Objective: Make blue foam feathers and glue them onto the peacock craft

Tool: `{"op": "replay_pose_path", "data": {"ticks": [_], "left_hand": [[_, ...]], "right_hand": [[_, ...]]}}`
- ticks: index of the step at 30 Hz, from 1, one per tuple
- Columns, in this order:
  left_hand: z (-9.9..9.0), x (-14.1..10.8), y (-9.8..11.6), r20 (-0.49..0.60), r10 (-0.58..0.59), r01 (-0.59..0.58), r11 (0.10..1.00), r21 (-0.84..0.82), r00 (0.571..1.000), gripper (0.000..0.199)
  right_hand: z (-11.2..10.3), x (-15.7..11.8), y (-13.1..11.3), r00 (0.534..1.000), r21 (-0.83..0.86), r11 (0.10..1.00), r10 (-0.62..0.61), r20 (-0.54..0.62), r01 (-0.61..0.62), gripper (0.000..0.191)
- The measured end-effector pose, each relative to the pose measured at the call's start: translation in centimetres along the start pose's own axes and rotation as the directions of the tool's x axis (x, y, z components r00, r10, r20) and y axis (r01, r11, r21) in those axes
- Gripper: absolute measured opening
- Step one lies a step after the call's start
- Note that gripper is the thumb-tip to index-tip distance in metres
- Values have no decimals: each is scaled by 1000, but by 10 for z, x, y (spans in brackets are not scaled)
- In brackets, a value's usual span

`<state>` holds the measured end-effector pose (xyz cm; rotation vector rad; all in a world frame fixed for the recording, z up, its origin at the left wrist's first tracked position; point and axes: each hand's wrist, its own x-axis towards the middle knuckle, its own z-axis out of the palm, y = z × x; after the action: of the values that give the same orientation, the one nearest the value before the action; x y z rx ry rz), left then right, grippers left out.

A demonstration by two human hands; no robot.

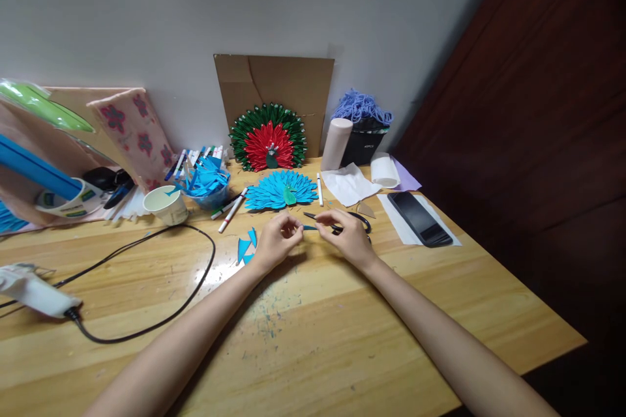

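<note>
Wooden table (303, 352): left hand (280, 240) and right hand (348, 236) pinch a blue strip (310, 228); lettering (369, 146) on black container (362, 151) blurs.

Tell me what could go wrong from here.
The scissors lie close beside the right hand; a shift might bring a nick. The thin blue strip, pinched between it and the left hand, could crease. The black cord runs beside the paper cup; a snag might tip it.

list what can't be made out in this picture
All in the head view:
- blue strip: ends, covered by left hand and right hand
- scissors: middle, behind the right hand
- white corded tool: far end, cut off by left edge
- black bag: lettering, too small to read surely
</note>
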<state>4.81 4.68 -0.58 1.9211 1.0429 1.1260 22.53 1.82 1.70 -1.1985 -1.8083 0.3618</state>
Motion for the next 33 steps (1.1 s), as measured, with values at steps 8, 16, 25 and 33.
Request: {"op": "replay_pose_path", "data": {"ticks": [8, 16, 25, 33], "left_hand": [[2, -1, -1, 111, 6, 1, 998, -63, 994, 17], [1, -1, 1, 192, -9, 30, 994, -105, 981, 19], [-2, 1, 7, 226, -91, 137, 971, -197, 970, 23], [-3, 2, 6, 210, -113, 162, 960, -230, 971, 27]], "right_hand": [[5, -2, -6, 995, 22, 998, -56, 79, 54, 5], [4, -3, -7, 990, -91, 987, -123, 75, 129, 6], [5, -6, -5, 962, -309, 912, -233, 146, 268, 13], [6, -7, -10, 949, -337, 892, -246, 196, 301, 15]]}}
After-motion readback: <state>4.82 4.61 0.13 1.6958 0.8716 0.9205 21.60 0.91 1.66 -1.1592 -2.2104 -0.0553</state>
